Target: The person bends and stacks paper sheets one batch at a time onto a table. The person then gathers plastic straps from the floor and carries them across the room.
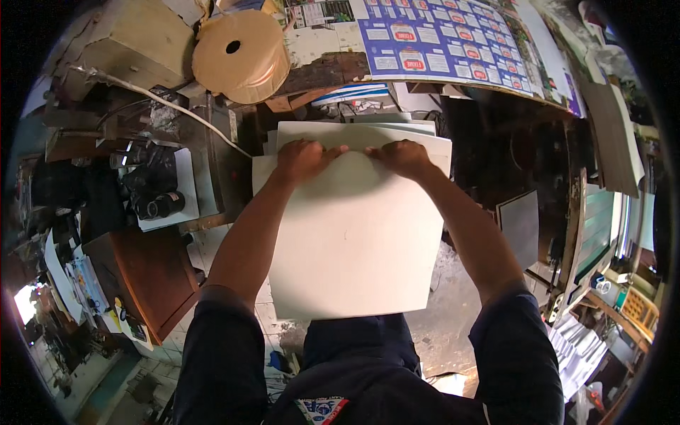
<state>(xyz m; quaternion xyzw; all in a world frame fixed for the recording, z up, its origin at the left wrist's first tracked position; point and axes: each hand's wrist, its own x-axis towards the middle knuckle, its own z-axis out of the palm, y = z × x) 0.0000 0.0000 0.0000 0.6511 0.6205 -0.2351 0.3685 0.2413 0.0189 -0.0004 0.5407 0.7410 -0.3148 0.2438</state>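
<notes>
A large off-white sheet of paper or thin card point(347, 248) spreads out in front of me, its near edge hanging over my lap. Both hands hold it near its far edge. My left hand point(303, 160) is closed on the left part, my right hand point(405, 157) on the right part. The thumbs point toward each other, with a small gap between them. Between the hands the sheet's far edge bows up a little. Beyond it lie more pale sheets point(340, 130), stacked slightly out of line. The fingers are mostly hidden under my fists.
At the back a table carries a blue printed sheet point(446, 42) and a cardboard reel point(241, 53). A cardboard box point(134, 42) stands far left. Left are a dark jar point(164, 205) and a brown wooden panel point(145, 276). A grey board point(519, 230) leans at right.
</notes>
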